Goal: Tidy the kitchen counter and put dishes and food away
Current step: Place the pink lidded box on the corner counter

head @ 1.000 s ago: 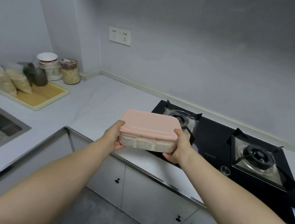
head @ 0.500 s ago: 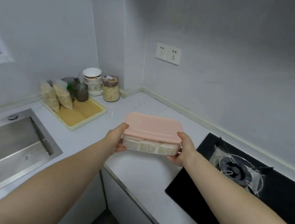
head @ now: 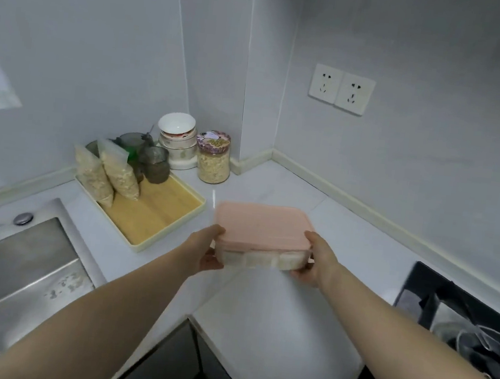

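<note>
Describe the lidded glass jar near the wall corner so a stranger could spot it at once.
Start at the back corner of the white counter, where the two walls meet. Just right of the stack of bowls, past the yellow tray, stands the glass jar of pale flakes. Only it has a patterned purple lid.

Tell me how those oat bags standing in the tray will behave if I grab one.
Probably floppy: the oat bags are thin clear plastic bulging with loose flakes. Likely to slump or topple when one is pulled, since they stand on end, side by side, in the tray.
</note>
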Demonstrator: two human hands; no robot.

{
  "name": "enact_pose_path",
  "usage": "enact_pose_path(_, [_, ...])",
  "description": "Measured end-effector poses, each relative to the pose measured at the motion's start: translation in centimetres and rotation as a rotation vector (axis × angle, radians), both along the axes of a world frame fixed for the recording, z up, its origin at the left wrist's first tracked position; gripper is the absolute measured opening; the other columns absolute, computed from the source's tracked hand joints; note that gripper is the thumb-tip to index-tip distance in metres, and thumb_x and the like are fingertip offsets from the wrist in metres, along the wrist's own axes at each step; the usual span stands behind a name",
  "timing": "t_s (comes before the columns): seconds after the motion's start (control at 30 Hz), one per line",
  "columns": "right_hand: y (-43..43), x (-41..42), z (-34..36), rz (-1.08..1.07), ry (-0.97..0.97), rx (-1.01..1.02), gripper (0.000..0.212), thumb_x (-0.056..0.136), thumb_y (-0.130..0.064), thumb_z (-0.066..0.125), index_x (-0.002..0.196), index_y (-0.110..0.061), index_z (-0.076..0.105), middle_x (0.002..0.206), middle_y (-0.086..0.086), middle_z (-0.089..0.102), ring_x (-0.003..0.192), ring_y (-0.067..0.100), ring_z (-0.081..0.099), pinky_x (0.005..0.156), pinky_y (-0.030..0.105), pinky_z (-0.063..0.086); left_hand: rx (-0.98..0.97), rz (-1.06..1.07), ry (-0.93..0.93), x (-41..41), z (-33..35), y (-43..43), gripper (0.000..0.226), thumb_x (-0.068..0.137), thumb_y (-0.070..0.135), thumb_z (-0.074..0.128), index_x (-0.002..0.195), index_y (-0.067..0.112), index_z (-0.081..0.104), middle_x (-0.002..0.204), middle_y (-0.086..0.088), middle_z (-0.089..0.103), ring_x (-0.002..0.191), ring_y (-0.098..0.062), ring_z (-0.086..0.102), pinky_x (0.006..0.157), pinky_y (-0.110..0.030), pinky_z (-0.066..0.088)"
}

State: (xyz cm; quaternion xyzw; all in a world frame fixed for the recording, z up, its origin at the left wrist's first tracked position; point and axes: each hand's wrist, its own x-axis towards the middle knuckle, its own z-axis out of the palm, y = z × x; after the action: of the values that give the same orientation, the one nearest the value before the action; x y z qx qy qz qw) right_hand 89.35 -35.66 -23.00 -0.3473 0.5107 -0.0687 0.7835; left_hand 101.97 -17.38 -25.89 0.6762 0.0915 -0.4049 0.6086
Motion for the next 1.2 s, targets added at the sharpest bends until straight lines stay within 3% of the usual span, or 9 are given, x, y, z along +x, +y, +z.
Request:
enact_pose_path(0.17, [-1.4, 6.1, -1.3, -0.079, -0.025, -0.082, 0.022, 0.093, -0.022, 0.053, 0.113, -0.015, 0.047, 0.084, 0.007, 0.053, 0.070, 0.022, 0.053, 0.072, 0.040, 0.050, -0.017, -0.003, 0.054, 5.3, -1.1, -3.1, 0.025, 0.090, 0.025, 0.056, 0.108, 0.009, 0.048, 0.079, -0.013, 0.049, 0.062, -0.027, 0.053, 0.049, -0.034, 0.055])
enact_pose_path(0.27, [-2.1, 8.7, -1.5, -0.088, 0.017, -0.140, 0.013, 0.092, -0.015, 0.051, 0.105, -0.010, 0.051, 0.079, 0.008, 0.051, 0.065, 0.020, 0.050, 0.047, 0.030, 0.048, -0.006, -0.018, 0.035, 7.8, -1.3, -5.0, 0.015, 0.088, 0.023, 0.057, 0.093, 0.009, 0.052, 0.070, -0.009, 0.042, 0.059, -0.021, 0.047, 0.052, -0.032, 0.051])
enact_pose_path(0.37, [-2.6, 10.7, -2.0, -0.107, 0.004, -0.130, 0.004, 0.092, -0.010, 0.051, 0.093, -0.007, 0.054, 0.068, 0.006, 0.046, 0.056, 0.018, 0.046, 0.034, 0.017, 0.041, -0.001, -0.040, 0.013, 9.5, -1.7, -6.9, 0.025, 0.087, 0.019, 0.059, 0.109, 0.009, 0.051, 0.073, -0.007, 0.041, 0.061, -0.018, 0.044, 0.059, -0.033, 0.049])
enact_pose_path(0.57, [-4.6, 14.4, -2.1, -0.075, -0.066, -0.111, 0.006, 0.091, -0.013, 0.052, 0.085, -0.015, 0.053, 0.066, 0.000, 0.042, 0.057, 0.014, 0.043, 0.038, 0.020, 0.037, -0.014, -0.117, 0.097, 13.0, -2.1, -9.6, 0.007, 0.089, 0.003, 0.055, 0.092, 0.006, 0.049, 0.060, -0.009, 0.039, 0.053, -0.016, 0.038, 0.066, -0.032, 0.046])
enact_pose_path(0.73, [-6.0, 17.0, -2.4, -0.053, -0.065, -0.154, 0.013, 0.095, -0.014, 0.048, 0.108, -0.013, 0.050, 0.080, -0.001, 0.049, 0.088, 0.017, 0.049, 0.093, 0.037, 0.043, 0.017, -0.153, 0.147, 14.1, -3.1, -11.8, 0.018, 0.090, -0.007, 0.050, 0.075, 0.003, 0.048, 0.064, -0.011, 0.038, 0.057, -0.017, 0.037, 0.060, -0.031, 0.042])
enact_pose_path(0.9, [-8.9, 18.6, -3.6, 0.010, -0.008, -0.192, 0.029, 0.094, -0.021, 0.053, 0.122, -0.015, 0.050, 0.116, -0.001, 0.052, 0.121, 0.024, 0.046, 0.103, 0.040, 0.036, 0.019, -0.093, 0.137, 15.9, -3.9, -13.5, 0.012, 0.092, -0.003, 0.050, 0.104, -0.004, 0.050, 0.098, -0.020, 0.053, 0.101, -0.038, 0.058, 0.085, -0.040, 0.053])
enact_pose_path(0.97, [-9.5, 19.0, -4.1, 0.023, 0.009, -0.220, 0.035, 0.093, -0.022, 0.054, 0.127, -0.012, 0.050, 0.113, 0.000, 0.054, 0.116, 0.026, 0.049, 0.101, 0.039, 0.038, -0.001, -0.066, 0.133, 16.7, -4.0, -13.7, 0.026, 0.094, 0.000, 0.051, 0.119, -0.007, 0.048, 0.108, -0.025, 0.054, 0.107, -0.042, 0.057, 0.090, -0.046, 0.051])
enact_pose_path(1.07, [-9.8, 20.0, -4.2, -0.002, -0.050, -0.205, 0.025, 0.094, -0.019, 0.052, 0.118, -0.010, 0.053, 0.093, 0.002, 0.056, 0.100, 0.025, 0.052, 0.093, 0.036, 0.043, -0.001, -0.073, 0.141, 17.4, -4.3, -14.2, 0.033, 0.095, 0.002, 0.050, 0.125, -0.011, 0.046, 0.087, -0.020, 0.055, 0.077, -0.036, 0.059, 0.086, -0.044, 0.052])
enact_pose_path(1.2, [-10.0, 21.3, -3.9, 0.009, -0.089, -0.209, 0.024, 0.094, -0.019, 0.050, 0.117, -0.010, 0.052, 0.093, 0.003, 0.056, 0.087, 0.021, 0.054, 0.075, 0.034, 0.048, 0.016, -0.035, 0.139, 18.3, -4.0, -15.2, 0.034, 0.096, 0.003, 0.048, 0.127, -0.010, 0.044, 0.089, -0.020, 0.054, 0.075, -0.039, 0.061, 0.076, -0.041, 0.054])
